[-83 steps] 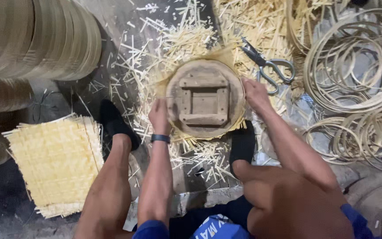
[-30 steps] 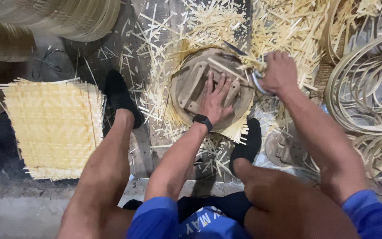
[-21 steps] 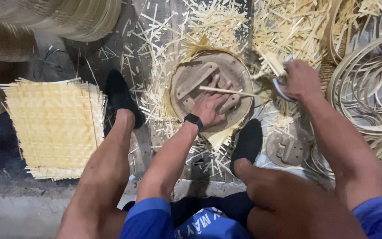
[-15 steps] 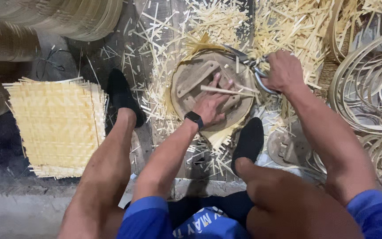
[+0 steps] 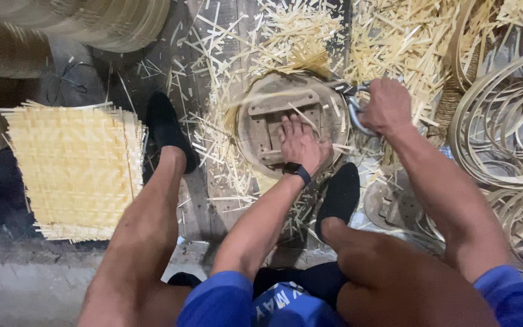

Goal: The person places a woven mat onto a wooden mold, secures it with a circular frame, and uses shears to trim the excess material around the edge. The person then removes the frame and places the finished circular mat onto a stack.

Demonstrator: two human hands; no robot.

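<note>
Your right hand [image 5: 385,106] had come back to the mould's [image 5: 292,130] rim, closed on the scissors [image 5: 351,100]; your left hand [image 5: 299,142] pressed flat, fingers spread, on the mould lying on the floor. Fringe [image 5: 301,60] remained untrimmed at the far edge.

1. Single head view, worn by the seated person, facing steeply down past knees onto the floor.
2. Close range: round wooden mould [image 5: 292,124] centre, square woven yellow bamboo mat [image 5: 71,169] left, coiled bamboo hoops [image 5: 503,133] right.
</note>
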